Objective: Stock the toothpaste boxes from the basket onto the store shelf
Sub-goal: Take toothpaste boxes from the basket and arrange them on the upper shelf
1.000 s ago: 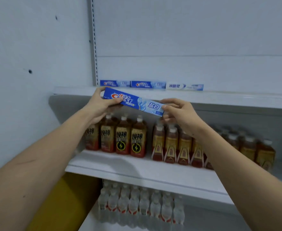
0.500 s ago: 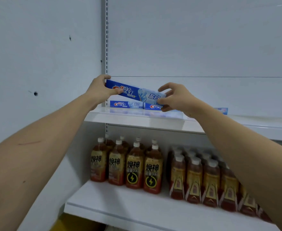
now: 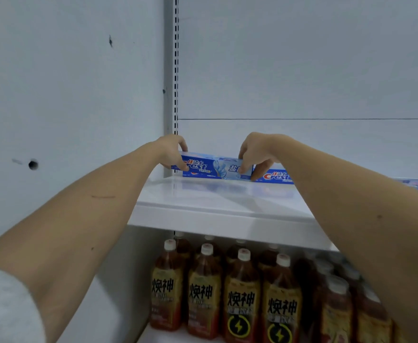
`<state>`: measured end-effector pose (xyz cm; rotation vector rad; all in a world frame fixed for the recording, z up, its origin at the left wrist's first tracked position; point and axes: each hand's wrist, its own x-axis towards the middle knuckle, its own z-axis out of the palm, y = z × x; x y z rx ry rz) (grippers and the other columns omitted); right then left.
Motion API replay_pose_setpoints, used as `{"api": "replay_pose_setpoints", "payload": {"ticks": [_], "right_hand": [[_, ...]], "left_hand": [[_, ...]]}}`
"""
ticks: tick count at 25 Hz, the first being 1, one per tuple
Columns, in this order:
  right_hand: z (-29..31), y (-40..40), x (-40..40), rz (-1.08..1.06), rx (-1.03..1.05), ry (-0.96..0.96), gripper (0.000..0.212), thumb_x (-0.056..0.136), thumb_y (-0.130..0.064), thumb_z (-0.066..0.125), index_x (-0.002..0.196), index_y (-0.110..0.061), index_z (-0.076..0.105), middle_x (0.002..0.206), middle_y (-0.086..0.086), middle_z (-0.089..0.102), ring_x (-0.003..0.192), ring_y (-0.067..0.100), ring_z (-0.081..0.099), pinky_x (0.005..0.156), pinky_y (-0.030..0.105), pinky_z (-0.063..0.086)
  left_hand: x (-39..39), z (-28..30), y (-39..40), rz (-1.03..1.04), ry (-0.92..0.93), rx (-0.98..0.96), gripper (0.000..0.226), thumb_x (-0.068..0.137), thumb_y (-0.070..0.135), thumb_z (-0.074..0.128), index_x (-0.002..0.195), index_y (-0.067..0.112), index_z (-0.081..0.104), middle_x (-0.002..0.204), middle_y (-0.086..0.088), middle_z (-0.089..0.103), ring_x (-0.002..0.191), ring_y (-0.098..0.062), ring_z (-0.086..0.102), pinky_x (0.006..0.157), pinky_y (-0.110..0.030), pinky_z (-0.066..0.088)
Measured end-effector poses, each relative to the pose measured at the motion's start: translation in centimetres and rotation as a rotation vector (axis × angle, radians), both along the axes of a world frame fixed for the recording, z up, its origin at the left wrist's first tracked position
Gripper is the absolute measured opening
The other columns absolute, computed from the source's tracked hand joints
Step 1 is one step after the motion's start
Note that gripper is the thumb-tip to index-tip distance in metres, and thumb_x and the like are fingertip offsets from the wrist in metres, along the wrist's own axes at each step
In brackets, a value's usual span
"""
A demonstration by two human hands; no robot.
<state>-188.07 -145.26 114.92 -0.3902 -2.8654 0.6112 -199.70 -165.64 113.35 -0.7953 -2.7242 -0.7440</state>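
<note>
Toothpaste box (image 3: 215,167) pinched at both ends by left hand (image 3: 171,151) and right hand (image 3: 257,152), mid-frame on store shelf (image 3: 203,194); other boxes (image 3: 276,176) already placed; basket unseen.

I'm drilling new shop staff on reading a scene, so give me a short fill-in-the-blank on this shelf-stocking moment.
1. The blue toothpaste box is gripped by ____ hands, the left hand and the right hand.
2. The box is being set on the ____ shelf.
3. On the shelf below stand brown ____ with white caps.

Missing words: both; upper; bottles
</note>
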Motion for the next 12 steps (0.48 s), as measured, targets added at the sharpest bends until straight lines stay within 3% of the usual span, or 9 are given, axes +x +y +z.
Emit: {"api": "replay_pose_setpoints", "payload": {"ticks": [3, 6, 9, 12], "right_hand": [[0.5, 0.1, -3.8, -0.045, 0.052, -0.11, 0.049, 0.075, -0.007, 0.079, 0.118, -0.002, 0.055, 0.102, 0.019, 0.071, 0.076, 0.036, 0.074, 0.089, 0.05, 0.056], [0.4, 0.6, -6.4, -0.1, 0.164, -0.206, 0.054, 0.076, -0.01, 0.079, 0.123, -0.002, 0.054, 0.111, 0.016, 0.07, 0.086, 0.036, 0.074, 0.094, 0.052, 0.053], [0.1, 1.4, -8.3, -0.115, 0.055, -0.253, 0.053, 0.083, -0.005, 0.074, 0.129, -0.001, 0.049, 0.121, 0.014, 0.058, 0.087, 0.038, 0.073, 0.094, 0.053, 0.052], [-0.4, 2.2, -9.5, -0.12, 0.037, -0.248, 0.051, 0.083, -0.003, 0.069, 0.13, 0.002, 0.05, 0.114, 0.018, 0.067, 0.089, 0.038, 0.073, 0.093, 0.052, 0.053]], "left_hand": [[-3.1, 0.2, 1.0, -0.039, -0.029, -0.105, 0.047, 0.077, 0.012, 0.08, 0.116, 0.012, 0.055, 0.123, -0.007, 0.045, 0.094, -0.028, 0.065, 0.084, -0.042, 0.058], [-5.4, 0.4, 2.3, -0.055, -0.055, -0.213, 0.046, 0.077, 0.018, 0.081, 0.117, 0.014, 0.058, 0.12, -0.008, 0.054, 0.094, -0.027, 0.069, 0.085, -0.041, 0.058], [-6.9, 0.7, 3.1, -0.082, -0.157, -0.265, 0.055, 0.078, 0.02, 0.082, 0.127, 0.016, 0.057, 0.118, -0.006, 0.053, 0.097, -0.025, 0.068, 0.092, -0.039, 0.055], [-7.6, 1.1, 3.4, -0.105, -0.212, -0.31, 0.066, 0.079, 0.019, 0.08, 0.137, 0.023, 0.049, 0.122, -0.004, 0.047, 0.111, -0.027, 0.06, 0.098, -0.04, 0.052]]}}
